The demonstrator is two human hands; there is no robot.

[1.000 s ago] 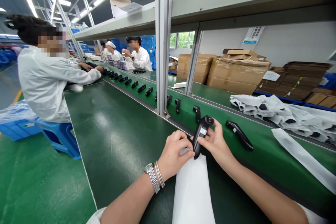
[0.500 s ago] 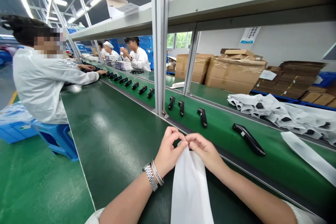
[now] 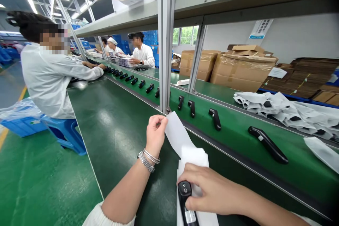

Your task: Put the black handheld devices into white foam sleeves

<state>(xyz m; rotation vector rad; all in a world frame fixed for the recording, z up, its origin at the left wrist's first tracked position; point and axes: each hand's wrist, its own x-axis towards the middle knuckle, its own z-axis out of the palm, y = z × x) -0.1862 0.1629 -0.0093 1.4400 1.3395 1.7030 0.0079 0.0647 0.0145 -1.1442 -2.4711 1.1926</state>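
Observation:
My left hand [image 3: 155,134] pinches the top edge of a white pouch [image 3: 178,135] and holds it raised above the dark green bench. My right hand [image 3: 212,192] lies close to me on a stack of white pouches [image 3: 194,155], fingers curled round a black handheld device [image 3: 186,203] that points toward me. A watch and bracelets sit on my left wrist.
A lighter green conveyor belt [image 3: 238,134] carries a row of black devices [image 3: 267,144] past a metal post [image 3: 165,42]. Filled white pouches [image 3: 278,111] pile up at right. Cardboard boxes [image 3: 238,69] stand behind. A person in white [image 3: 50,77] sits at left on a blue stool.
My right hand has dropped toward me and now grips a black device on the pouch stack. My left hand has lifted one pouch up and away.

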